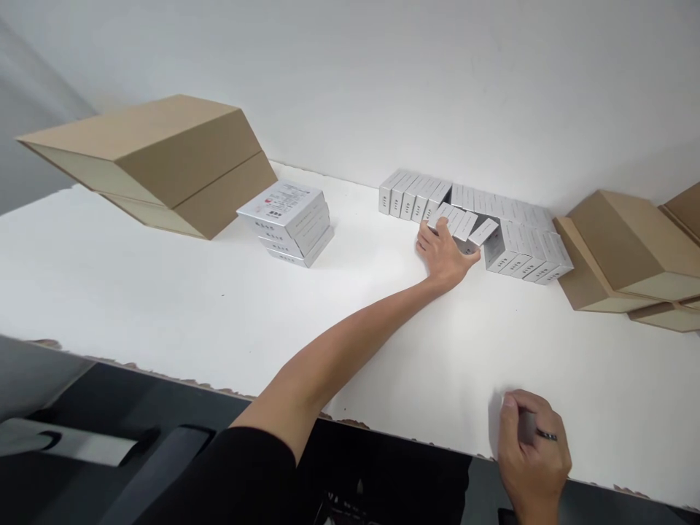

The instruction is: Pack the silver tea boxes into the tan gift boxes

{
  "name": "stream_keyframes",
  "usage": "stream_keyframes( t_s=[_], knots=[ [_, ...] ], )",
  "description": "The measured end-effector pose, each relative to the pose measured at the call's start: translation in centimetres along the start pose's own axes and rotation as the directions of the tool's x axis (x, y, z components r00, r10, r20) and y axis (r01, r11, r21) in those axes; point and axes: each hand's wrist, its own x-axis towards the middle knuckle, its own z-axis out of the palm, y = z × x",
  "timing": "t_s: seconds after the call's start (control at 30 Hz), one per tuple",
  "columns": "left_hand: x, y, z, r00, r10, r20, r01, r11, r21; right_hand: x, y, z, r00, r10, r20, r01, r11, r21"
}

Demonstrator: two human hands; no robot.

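My left hand (444, 257) reaches out to the row at the back and is closed around several small white boxes (455, 219), thumb on one side and fingers on the other. The box at the right of this group leans at an angle. Upright white boxes stand on both sides of it, a left group (413, 195) and a right group (528, 251), with more boxes (500, 204) behind. My right hand (533, 448), a dark ring on one finger, rests curled at the table's front edge with nothing seen in it.
A stack of several white boxes (289, 222) stands left of centre. Behind it, a large brown carton (191, 160) rests tilted. More brown cartons (639, 251) lie at the right. The white table (350, 350) has a chipped front edge and meets a wall (383, 80).
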Motion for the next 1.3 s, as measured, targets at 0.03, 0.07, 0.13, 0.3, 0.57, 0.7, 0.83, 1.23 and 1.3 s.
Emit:
stream_keyframes(
  t_s=[0.03, 0.07, 0.13, 0.3, 0.57, 0.7, 0.83, 1.23, 1.3],
  knots=[
    [-0.1, 0.1, 0.0, 1.000, -0.002, -0.004, 0.002, 1.000, 0.000, 0.0, 0.0, 0.0, 1.000, 0.003, -0.001, -0.003, 1.000, 0.000],
    [-0.1, 0.1, 0.1, 1.000, -0.005, -0.008, 0.005, 1.000, 0.001, 0.1, 0.0, 0.0, 1.000, 0.003, -0.003, -0.003, 1.000, -0.001],
    [-0.2, 0.2, 0.0, 1.000, -0.013, -0.017, 0.013, 1.000, 0.002, 0.2, -0.1, 0.0, 1.000, -0.003, -0.008, 0.003, 1.000, 0.003],
    [-0.6, -0.3, -1.3, 1.000, 0.014, 0.004, -0.014, 1.000, -0.013, 0.3, 0.0, 0.0, 0.999, -0.028, -0.020, 0.029, 0.999, 0.019],
    [-3.0, -6.1, -10.5, 0.969, 0.168, 0.179, -0.155, 0.984, -0.085, 0.5, -0.1, 0.0, 0.996, -0.068, -0.057, 0.069, 0.997, 0.019],
    [-3.7, -7.4, -17.4, 0.911, 0.252, 0.328, -0.252, 0.967, -0.045, 1.0, -1.1, 0.1, 0.997, -0.023, -0.080, 0.025, 0.999, 0.022],
    [-2.1, -5.4, -22.7, 0.807, 0.234, 0.542, -0.354, 0.927, 0.127, 1.0, -1.8, 0.1, 0.993, 0.070, -0.092, -0.066, 0.997, 0.045],
    [-0.1, 1.7, -14.4, 0.570, 0.054, 0.820, -0.598, 0.711, 0.369, 0.9, -0.9, -0.1, 0.998, -0.012, -0.054, 0.012, 1.000, 0.001],
    [-0.2, 1.5, -14.3, 0.536, 0.071, 0.841, -0.629, 0.697, 0.343, 0.6, -0.3, -0.1, 0.998, -0.045, -0.036, 0.044, 0.999, -0.014]
  ],
)
